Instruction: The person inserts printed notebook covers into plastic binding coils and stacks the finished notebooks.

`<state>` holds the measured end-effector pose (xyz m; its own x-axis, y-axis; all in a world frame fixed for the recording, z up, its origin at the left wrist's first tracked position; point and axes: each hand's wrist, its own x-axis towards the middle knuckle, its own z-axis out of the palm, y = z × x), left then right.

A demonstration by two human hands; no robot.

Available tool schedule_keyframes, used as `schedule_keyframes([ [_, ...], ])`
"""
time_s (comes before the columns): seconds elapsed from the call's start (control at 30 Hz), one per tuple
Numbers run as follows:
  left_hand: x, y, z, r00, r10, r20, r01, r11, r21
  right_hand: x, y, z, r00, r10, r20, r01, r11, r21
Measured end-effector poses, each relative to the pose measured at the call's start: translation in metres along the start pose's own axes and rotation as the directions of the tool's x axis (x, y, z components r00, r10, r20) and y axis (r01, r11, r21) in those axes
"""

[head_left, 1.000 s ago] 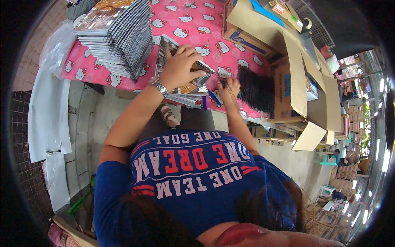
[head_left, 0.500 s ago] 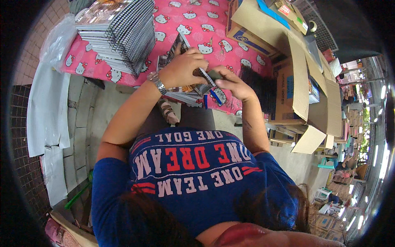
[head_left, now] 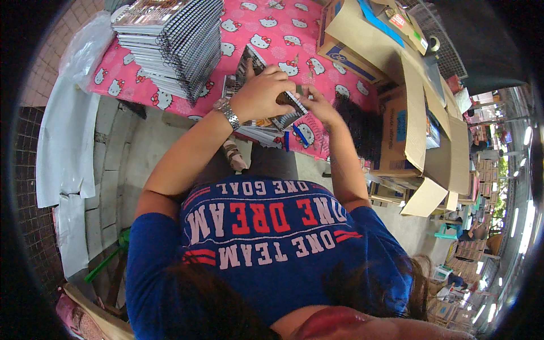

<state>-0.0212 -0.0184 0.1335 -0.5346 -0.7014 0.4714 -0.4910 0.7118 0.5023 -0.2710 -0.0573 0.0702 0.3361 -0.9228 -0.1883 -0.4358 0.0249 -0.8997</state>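
Observation:
Over the near edge of the table, my left hand (head_left: 263, 95) is wrapped round a notebook (head_left: 254, 56) with a dark printed cover, holding it tilted up. Beneath it lie more printed books or sheets (head_left: 262, 135), partly covered by my hand and wrist. At the notebook's right edge, my right hand (head_left: 320, 107) has its fingers pinched together. A small dark greenish bit shows by those fingertips; what it is, I cannot make out. Just below my right hand, a blue-and-white tool (head_left: 304, 134) rests on the pink tablecloth.
A tall stack of spiral-bound notebooks (head_left: 181, 51) stands at the far left of the pink table (head_left: 272, 22). Black wire-like coils or bristles (head_left: 357, 130) lie in a heap on the right. Beyond them are open cardboard boxes (head_left: 396, 130). Plastic sheeting (head_left: 68, 141) hangs at left.
My right hand has drawn in its fingers, closer to the notebook's edge. The greenish bit there shows less. My left hand keeps its grip, and the whole view has shifted slightly.

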Motion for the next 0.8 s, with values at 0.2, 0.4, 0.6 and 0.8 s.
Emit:
schedule_keyframes([
  [0.2, 0.002, -0.010, 0.006, 0.996, -0.085, -0.008, 0.085, 0.995, 0.046, 0.018, 0.006, -0.011, 0.976, -0.037, -0.214, 0.012, 0.994, -0.113],
  [0.4, 0.005, 0.011, 0.014, 0.969, -0.198, -0.145, 0.229, 0.941, 0.248, -0.047, -0.111, 0.004, 0.988, -0.149, -0.032, 0.129, 0.926, -0.354],
  [0.6, 0.005, 0.020, 0.013, 0.959, -0.221, -0.179, 0.266, 0.918, 0.293, -0.049, -0.105, 0.021, 0.890, -0.434, -0.138, 0.341, 0.836, -0.429],
  [0.8, 0.002, 0.011, 0.017, 0.964, -0.189, -0.188, 0.234, 0.939, 0.254, -0.048, -0.116, 0.004, 0.894, -0.443, 0.067, 0.397, 0.715, -0.575],
])
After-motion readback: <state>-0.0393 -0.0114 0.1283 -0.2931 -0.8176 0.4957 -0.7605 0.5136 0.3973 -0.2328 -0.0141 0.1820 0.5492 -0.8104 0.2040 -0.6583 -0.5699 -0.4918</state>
